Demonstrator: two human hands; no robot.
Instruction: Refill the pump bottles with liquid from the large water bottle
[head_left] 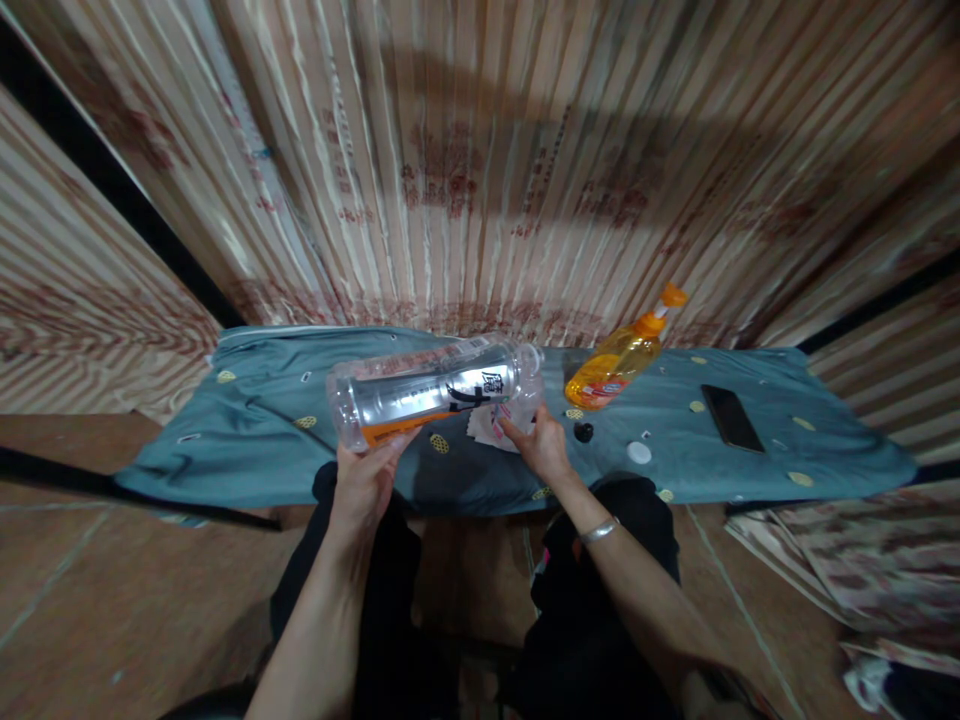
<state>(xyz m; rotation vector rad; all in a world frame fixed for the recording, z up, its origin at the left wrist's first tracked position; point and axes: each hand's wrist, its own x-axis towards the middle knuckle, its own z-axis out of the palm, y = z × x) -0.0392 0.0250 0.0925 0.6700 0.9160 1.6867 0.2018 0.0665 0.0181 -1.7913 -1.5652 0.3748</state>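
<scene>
A large clear plastic bottle (420, 390) with a silver and orange label is tilted almost level above the blue-green cloth. My left hand (367, 475) is wrapped round its base end from below. The bottle's mouth points right, at a small clear plastic container (525, 395), which my right hand (544, 445) grips; the exact contact between the two is hard to make out. Under the container lies a crumpled white packet or tissue (491, 428) on the cloth. A black cap (583, 432) and a white round cap (639, 453) rest right of my right hand.
A pump bottle of orange-yellow liquid (615, 365) stands behind the caps. Farther right a dark phone (733, 418) lies on the cloth-covered table (255, 430). A pleated curtain (480, 180) hangs behind, with dark frame poles at both sides.
</scene>
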